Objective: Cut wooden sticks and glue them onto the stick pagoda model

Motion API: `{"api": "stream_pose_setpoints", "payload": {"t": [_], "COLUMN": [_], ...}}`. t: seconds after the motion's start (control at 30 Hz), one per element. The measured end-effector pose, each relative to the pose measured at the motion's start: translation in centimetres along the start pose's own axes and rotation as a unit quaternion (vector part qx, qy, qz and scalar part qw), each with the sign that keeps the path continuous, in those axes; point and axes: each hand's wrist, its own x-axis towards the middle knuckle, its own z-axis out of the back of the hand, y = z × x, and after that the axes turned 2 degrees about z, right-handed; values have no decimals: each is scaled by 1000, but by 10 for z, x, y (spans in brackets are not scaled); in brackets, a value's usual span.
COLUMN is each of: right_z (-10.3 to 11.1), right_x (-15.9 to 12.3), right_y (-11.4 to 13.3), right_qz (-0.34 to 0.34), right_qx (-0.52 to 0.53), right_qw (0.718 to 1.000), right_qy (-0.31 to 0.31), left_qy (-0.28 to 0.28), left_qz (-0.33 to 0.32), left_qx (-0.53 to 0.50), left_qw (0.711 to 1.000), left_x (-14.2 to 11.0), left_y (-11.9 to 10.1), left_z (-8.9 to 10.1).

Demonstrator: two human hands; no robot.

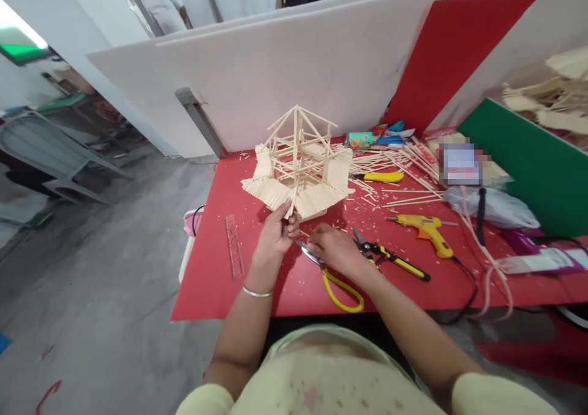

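Note:
A model house [301,167] built of thin wooden sticks stands on the red table [215,280]. My left hand [275,234] is closed in a pinch on a stick at the front edge of the model's roof. My right hand [335,249] rests on the table just right of it, fingers curled over the yellow-handled scissors [333,280], whose blades point toward the left hand.
Yellow-handled pliers [395,258], a yellow glue gun [429,231] with its cord, a yellow cutter [379,177], a clear ruler [234,246] and several loose sticks [408,163] lie on the table. White, red and green boards stand behind. People stand beyond the boards.

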Motion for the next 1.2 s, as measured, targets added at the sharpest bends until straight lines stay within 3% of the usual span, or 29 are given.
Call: {"api": "stream_pose_setpoints", "payload": {"t": [0.3,0.47,0.53,0.8,1.03,1.2], "right_z": [23,30,32,31,53,67], "right_x": [1,7,11,17,14,17], "right_y": [14,26,29,38,56,61], "right_qz": [-28,18,37,2,-23,5], "right_qx": [-6,55,45,-42,-121,-164], "right_qw": [997,970,963,975,984,983], "right_qy": [-70,-236,-264,-217,-126,-86], "left_qy": [-11,-29,-35,-36,-15,-2], "left_qz": [-21,-25,-25,-23,9,10], "left_qx": [33,20,3,3,1,-8], "left_qw": [999,999,999,999,1000,1000], "left_x": [-1,1,3,3,5,5], "left_y": [1,2,3,1,-4,-6], "left_z": [-1,1,1,0,5,4]}}
